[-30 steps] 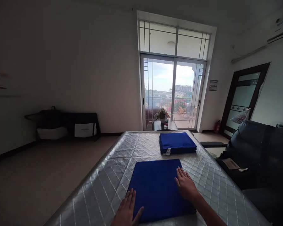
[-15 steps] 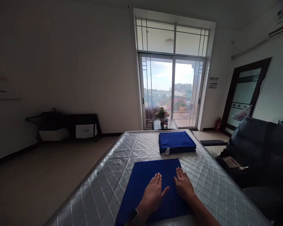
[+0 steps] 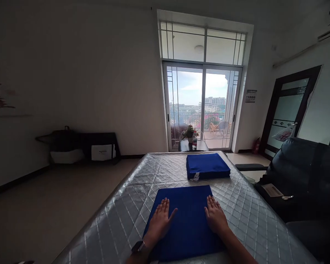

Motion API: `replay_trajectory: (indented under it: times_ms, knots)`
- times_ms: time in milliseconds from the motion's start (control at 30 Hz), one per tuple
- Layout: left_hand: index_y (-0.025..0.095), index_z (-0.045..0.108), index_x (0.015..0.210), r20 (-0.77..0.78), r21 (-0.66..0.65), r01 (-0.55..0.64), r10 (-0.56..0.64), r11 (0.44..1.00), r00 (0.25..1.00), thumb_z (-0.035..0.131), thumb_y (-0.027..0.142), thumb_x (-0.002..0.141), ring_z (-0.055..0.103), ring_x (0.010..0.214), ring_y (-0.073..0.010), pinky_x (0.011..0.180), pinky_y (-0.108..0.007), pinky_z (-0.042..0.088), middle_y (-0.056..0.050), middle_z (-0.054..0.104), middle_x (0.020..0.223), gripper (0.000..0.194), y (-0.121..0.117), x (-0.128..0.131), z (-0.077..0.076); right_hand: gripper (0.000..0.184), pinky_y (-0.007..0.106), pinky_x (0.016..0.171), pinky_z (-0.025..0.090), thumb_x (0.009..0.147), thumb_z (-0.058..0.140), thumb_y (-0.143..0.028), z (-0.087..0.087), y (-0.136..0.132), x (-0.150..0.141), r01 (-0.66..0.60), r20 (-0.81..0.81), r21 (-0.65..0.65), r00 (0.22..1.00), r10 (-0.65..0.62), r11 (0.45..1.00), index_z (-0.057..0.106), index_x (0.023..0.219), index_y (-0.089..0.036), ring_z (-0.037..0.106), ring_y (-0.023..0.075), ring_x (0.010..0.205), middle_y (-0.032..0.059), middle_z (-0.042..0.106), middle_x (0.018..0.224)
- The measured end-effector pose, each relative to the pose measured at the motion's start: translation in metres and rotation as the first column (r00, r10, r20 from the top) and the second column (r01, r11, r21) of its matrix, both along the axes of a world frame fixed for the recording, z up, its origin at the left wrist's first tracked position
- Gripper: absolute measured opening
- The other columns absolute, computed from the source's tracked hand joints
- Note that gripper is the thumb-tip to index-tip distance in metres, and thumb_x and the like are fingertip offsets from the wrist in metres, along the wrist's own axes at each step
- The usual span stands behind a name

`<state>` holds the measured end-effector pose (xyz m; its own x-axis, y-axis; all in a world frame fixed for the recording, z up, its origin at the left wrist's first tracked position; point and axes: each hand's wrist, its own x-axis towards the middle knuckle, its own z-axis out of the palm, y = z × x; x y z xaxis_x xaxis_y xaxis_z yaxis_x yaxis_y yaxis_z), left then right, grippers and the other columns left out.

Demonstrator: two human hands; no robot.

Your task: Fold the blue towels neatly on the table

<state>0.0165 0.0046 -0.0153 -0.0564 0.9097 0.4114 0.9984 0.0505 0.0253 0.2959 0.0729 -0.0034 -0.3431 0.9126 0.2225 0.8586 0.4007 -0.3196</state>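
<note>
A folded blue cloth [image 3: 188, 220] lies flat on the grey quilted surface [image 3: 121, 223] right in front of me. My left hand [image 3: 160, 221] rests palm down on its left part, fingers stretched out and apart. My right hand [image 3: 215, 217] lies flat on its right part, fingers extended too. Neither hand holds anything. A watch sits on my left wrist. Farther back on the same surface lies a stack of folded blue cloths [image 3: 207, 165] with a small white tag at its front edge.
A dark sofa [image 3: 302, 183] stands close on the right. Behind the surface are a small dark table with a potted plant [image 3: 189, 132] and a bottle, and a glass balcony door [image 3: 202, 106]. A low dark bench [image 3: 79, 146] stands by the left wall.
My left hand slid from the cloth's near left edge to its middle beside the right hand, then back out to the left part. My right hand stayed flat in place.
</note>
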Motion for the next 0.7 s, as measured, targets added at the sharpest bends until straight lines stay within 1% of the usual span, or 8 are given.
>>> replay_trajectory:
  times_ms: [33, 100, 233, 300, 400, 500, 633, 700]
  knots:
    - [0.018, 0.036, 0.157, 0.003, -0.012, -0.023, 0.023, 1.0, 1.0, 0.012, 0.065, 0.098, 0.038, 0.151, -0.0278, 0.123, -0.048, 0.033, -0.012, 0.048, 0.16, 0.079, -0.005, -0.012, 0.0, 0.069, 0.041, 0.129, 0.014, 0.1, 0.016, -0.041, 0.0, 0.0, 0.0, 0.002, 0.003, -0.002, 1.0, -0.002, 1.0, 0.024, 0.16, -0.007, 0.014, 0.0196, 0.158, 0.0104, 0.021, 0.169]
    - [0.014, 0.036, 0.156, 0.016, -0.054, -0.075, 0.076, 0.996, 0.997, 0.012, 0.067, 0.097, 0.035, 0.153, -0.0292, 0.124, -0.049, 0.032, -0.015, 0.044, 0.161, 0.083, -0.013, -0.025, 0.002, 0.069, 0.041, 0.129, 0.014, 0.1, 0.016, -0.041, 0.0, 0.001, 0.0, 0.006, 0.015, 0.0, 1.0, -0.006, 1.0, 0.025, 0.159, -0.007, 0.014, 0.0196, 0.158, 0.0103, 0.022, 0.169]
    - [0.0, 0.033, 0.154, 0.049, -0.098, -0.143, 0.149, 0.985, 0.988, 0.011, 0.07, 0.095, 0.031, 0.154, -0.0316, 0.125, -0.049, 0.031, -0.023, 0.031, 0.165, 0.095, -0.016, -0.026, 0.004, 0.069, 0.039, 0.128, 0.014, 0.1, 0.014, -0.042, 0.0, 0.0, -0.001, 0.008, 0.05, 0.012, 0.999, -0.009, 1.0, 0.025, 0.159, -0.007, 0.015, 0.0191, 0.158, 0.0102, 0.022, 0.169]
    - [0.0, 0.033, 0.154, 0.056, -0.097, -0.131, 0.137, 0.987, 0.989, 0.011, 0.07, 0.095, 0.031, 0.154, -0.031, 0.125, -0.049, 0.031, -0.022, 0.031, 0.165, 0.094, -0.014, -0.024, 0.004, 0.069, 0.04, 0.128, 0.013, 0.1, 0.014, -0.041, 0.001, 0.0, -0.002, 0.017, 0.081, 0.013, 0.997, -0.018, 1.0, 0.025, 0.159, -0.008, 0.016, 0.0193, 0.158, 0.0101, 0.023, 0.169]
    - [0.006, 0.037, 0.154, 0.056, -0.071, -0.117, 0.122, 0.991, 0.991, 0.013, 0.068, 0.096, 0.032, 0.154, -0.0317, 0.124, -0.052, 0.033, -0.02, 0.036, 0.163, 0.088, -0.012, -0.026, 0.001, 0.068, 0.045, 0.128, 0.01, 0.1, 0.017, -0.039, 0.005, 0.001, -0.004, 0.038, 0.155, 0.021, 0.987, -0.04, 0.999, 0.028, 0.158, -0.006, 0.016, 0.0232, 0.158, 0.0126, 0.024, 0.168]
    - [0.007, 0.036, 0.155, 0.064, -0.085, -0.111, 0.117, 0.99, 0.991, 0.014, 0.067, 0.096, 0.032, 0.154, -0.0319, 0.124, -0.053, 0.032, -0.019, 0.037, 0.163, 0.087, -0.011, -0.028, 0.001, 0.067, 0.047, 0.128, 0.008, 0.099, 0.02, -0.035, 0.018, 0.009, -0.01, 0.033, 0.205, 0.026, 0.978, -0.037, 0.999, 0.031, 0.157, -0.005, 0.016, 0.0248, 0.158, 0.0145, 0.026, 0.167]
    - [-0.002, 0.031, 0.154, 0.092, -0.138, -0.128, 0.141, 0.982, 0.986, 0.014, 0.068, 0.095, 0.027, 0.155, -0.0327, 0.126, -0.052, 0.03, -0.023, 0.026, 0.165, 0.093, -0.013, -0.025, 0.007, 0.068, 0.043, 0.128, 0.011, 0.099, 0.018, -0.037, 0.041, 0.03, -0.021, -0.004, 0.157, 0.034, 0.988, -0.001, 0.999, 0.028, 0.158, -0.006, 0.015, 0.0224, 0.158, 0.0129, 0.024, 0.168]
    - [-0.005, 0.028, 0.154, 0.097, -0.157, -0.129, 0.145, 0.979, 0.985, 0.015, 0.068, 0.096, 0.024, 0.155, -0.0334, 0.127, -0.052, 0.028, -0.024, 0.023, 0.165, 0.094, -0.015, -0.022, 0.011, 0.069, 0.042, 0.128, 0.012, 0.1, 0.018, -0.039, 0.048, 0.042, -0.025, -0.013, 0.118, 0.024, 0.993, 0.01, 1.0, 0.026, 0.159, -0.006, 0.013, 0.0213, 0.158, 0.0119, 0.021, 0.169]
